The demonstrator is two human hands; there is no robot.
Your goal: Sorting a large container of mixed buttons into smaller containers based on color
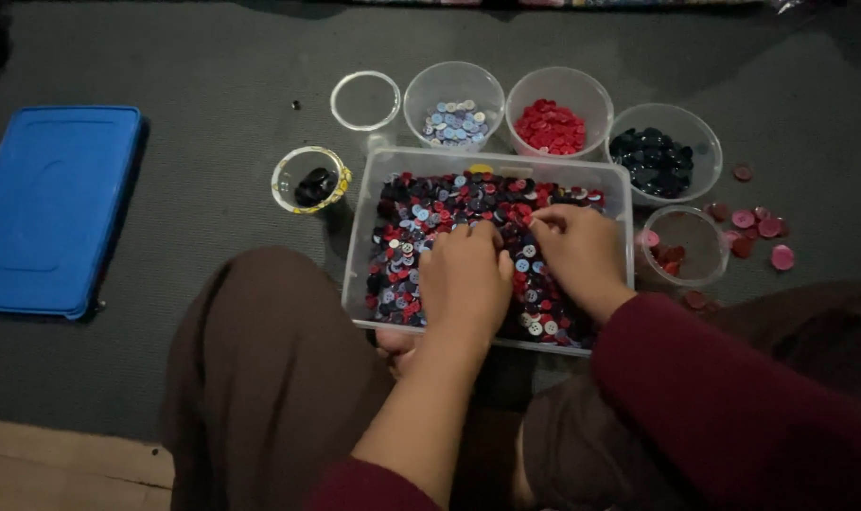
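your left hand (465,276) lay curled, palm down, on the mixed buttons (421,227) in the clear tub (492,161) on the floor. your right hand (577,246) pinched at a red button; i couldn't tell if it gripped. bowls of sorted buttons (549,126) stood just behind.

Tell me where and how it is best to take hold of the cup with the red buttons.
Probably grip the cup of red buttons by its rim at the far side, coming from above. It stands upright and open, and neighbouring cups and the tray crowd its other sides.
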